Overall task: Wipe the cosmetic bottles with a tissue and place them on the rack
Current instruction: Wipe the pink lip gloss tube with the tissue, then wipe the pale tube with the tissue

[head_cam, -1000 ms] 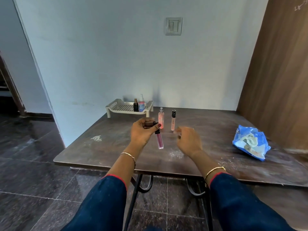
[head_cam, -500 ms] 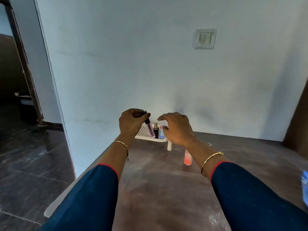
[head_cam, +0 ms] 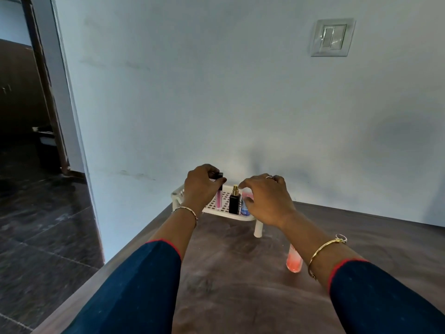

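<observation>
Flanking the pink tube [head_cam: 219, 198], a black bottle [head_cam: 234, 204] occupies the rack [head_cam: 176, 193].

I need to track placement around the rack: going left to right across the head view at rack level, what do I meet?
left hand → pink lip gloss tube in its grip → black bottle with gold cap → right hand → peach spray bottle, nearer the camera

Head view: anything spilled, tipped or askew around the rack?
Nothing stands out. The black bottle stands upright on the rack; the left hand holds the pink tube upright there; the peach bottle stands on the table.
</observation>
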A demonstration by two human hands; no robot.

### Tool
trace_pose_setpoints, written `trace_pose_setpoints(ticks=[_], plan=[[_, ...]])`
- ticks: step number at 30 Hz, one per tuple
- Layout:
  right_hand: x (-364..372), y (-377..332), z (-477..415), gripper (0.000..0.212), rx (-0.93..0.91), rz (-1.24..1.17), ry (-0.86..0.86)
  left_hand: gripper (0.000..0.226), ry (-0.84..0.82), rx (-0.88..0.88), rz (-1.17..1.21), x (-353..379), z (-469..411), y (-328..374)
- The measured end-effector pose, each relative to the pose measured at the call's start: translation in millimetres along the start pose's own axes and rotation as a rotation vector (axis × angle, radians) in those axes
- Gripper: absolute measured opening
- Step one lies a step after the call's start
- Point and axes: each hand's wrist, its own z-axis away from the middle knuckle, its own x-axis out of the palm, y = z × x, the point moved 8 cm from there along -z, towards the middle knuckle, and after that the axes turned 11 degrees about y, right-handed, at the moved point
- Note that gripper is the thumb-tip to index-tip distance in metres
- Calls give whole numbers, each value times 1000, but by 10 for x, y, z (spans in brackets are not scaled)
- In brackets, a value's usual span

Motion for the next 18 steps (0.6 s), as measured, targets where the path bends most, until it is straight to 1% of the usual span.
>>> trace_pose_setpoints(ticks=[6, 10, 16, 18], plan=[[98, 43, 5, 30, 2, -3, -4, 28, -71, 23, -31, 126, -5, -80], [98, 78, 27, 30, 8, 1, -12, 34, -102, 30, -38, 162, 23, -65], [-53, 143, 64, 29, 23, 7, -4, 54, -105, 34, -88, 119, 10, 33], [-149, 197, 95, 29, 38, 11, -4, 54, -67, 62, -159, 33, 27, 154]])
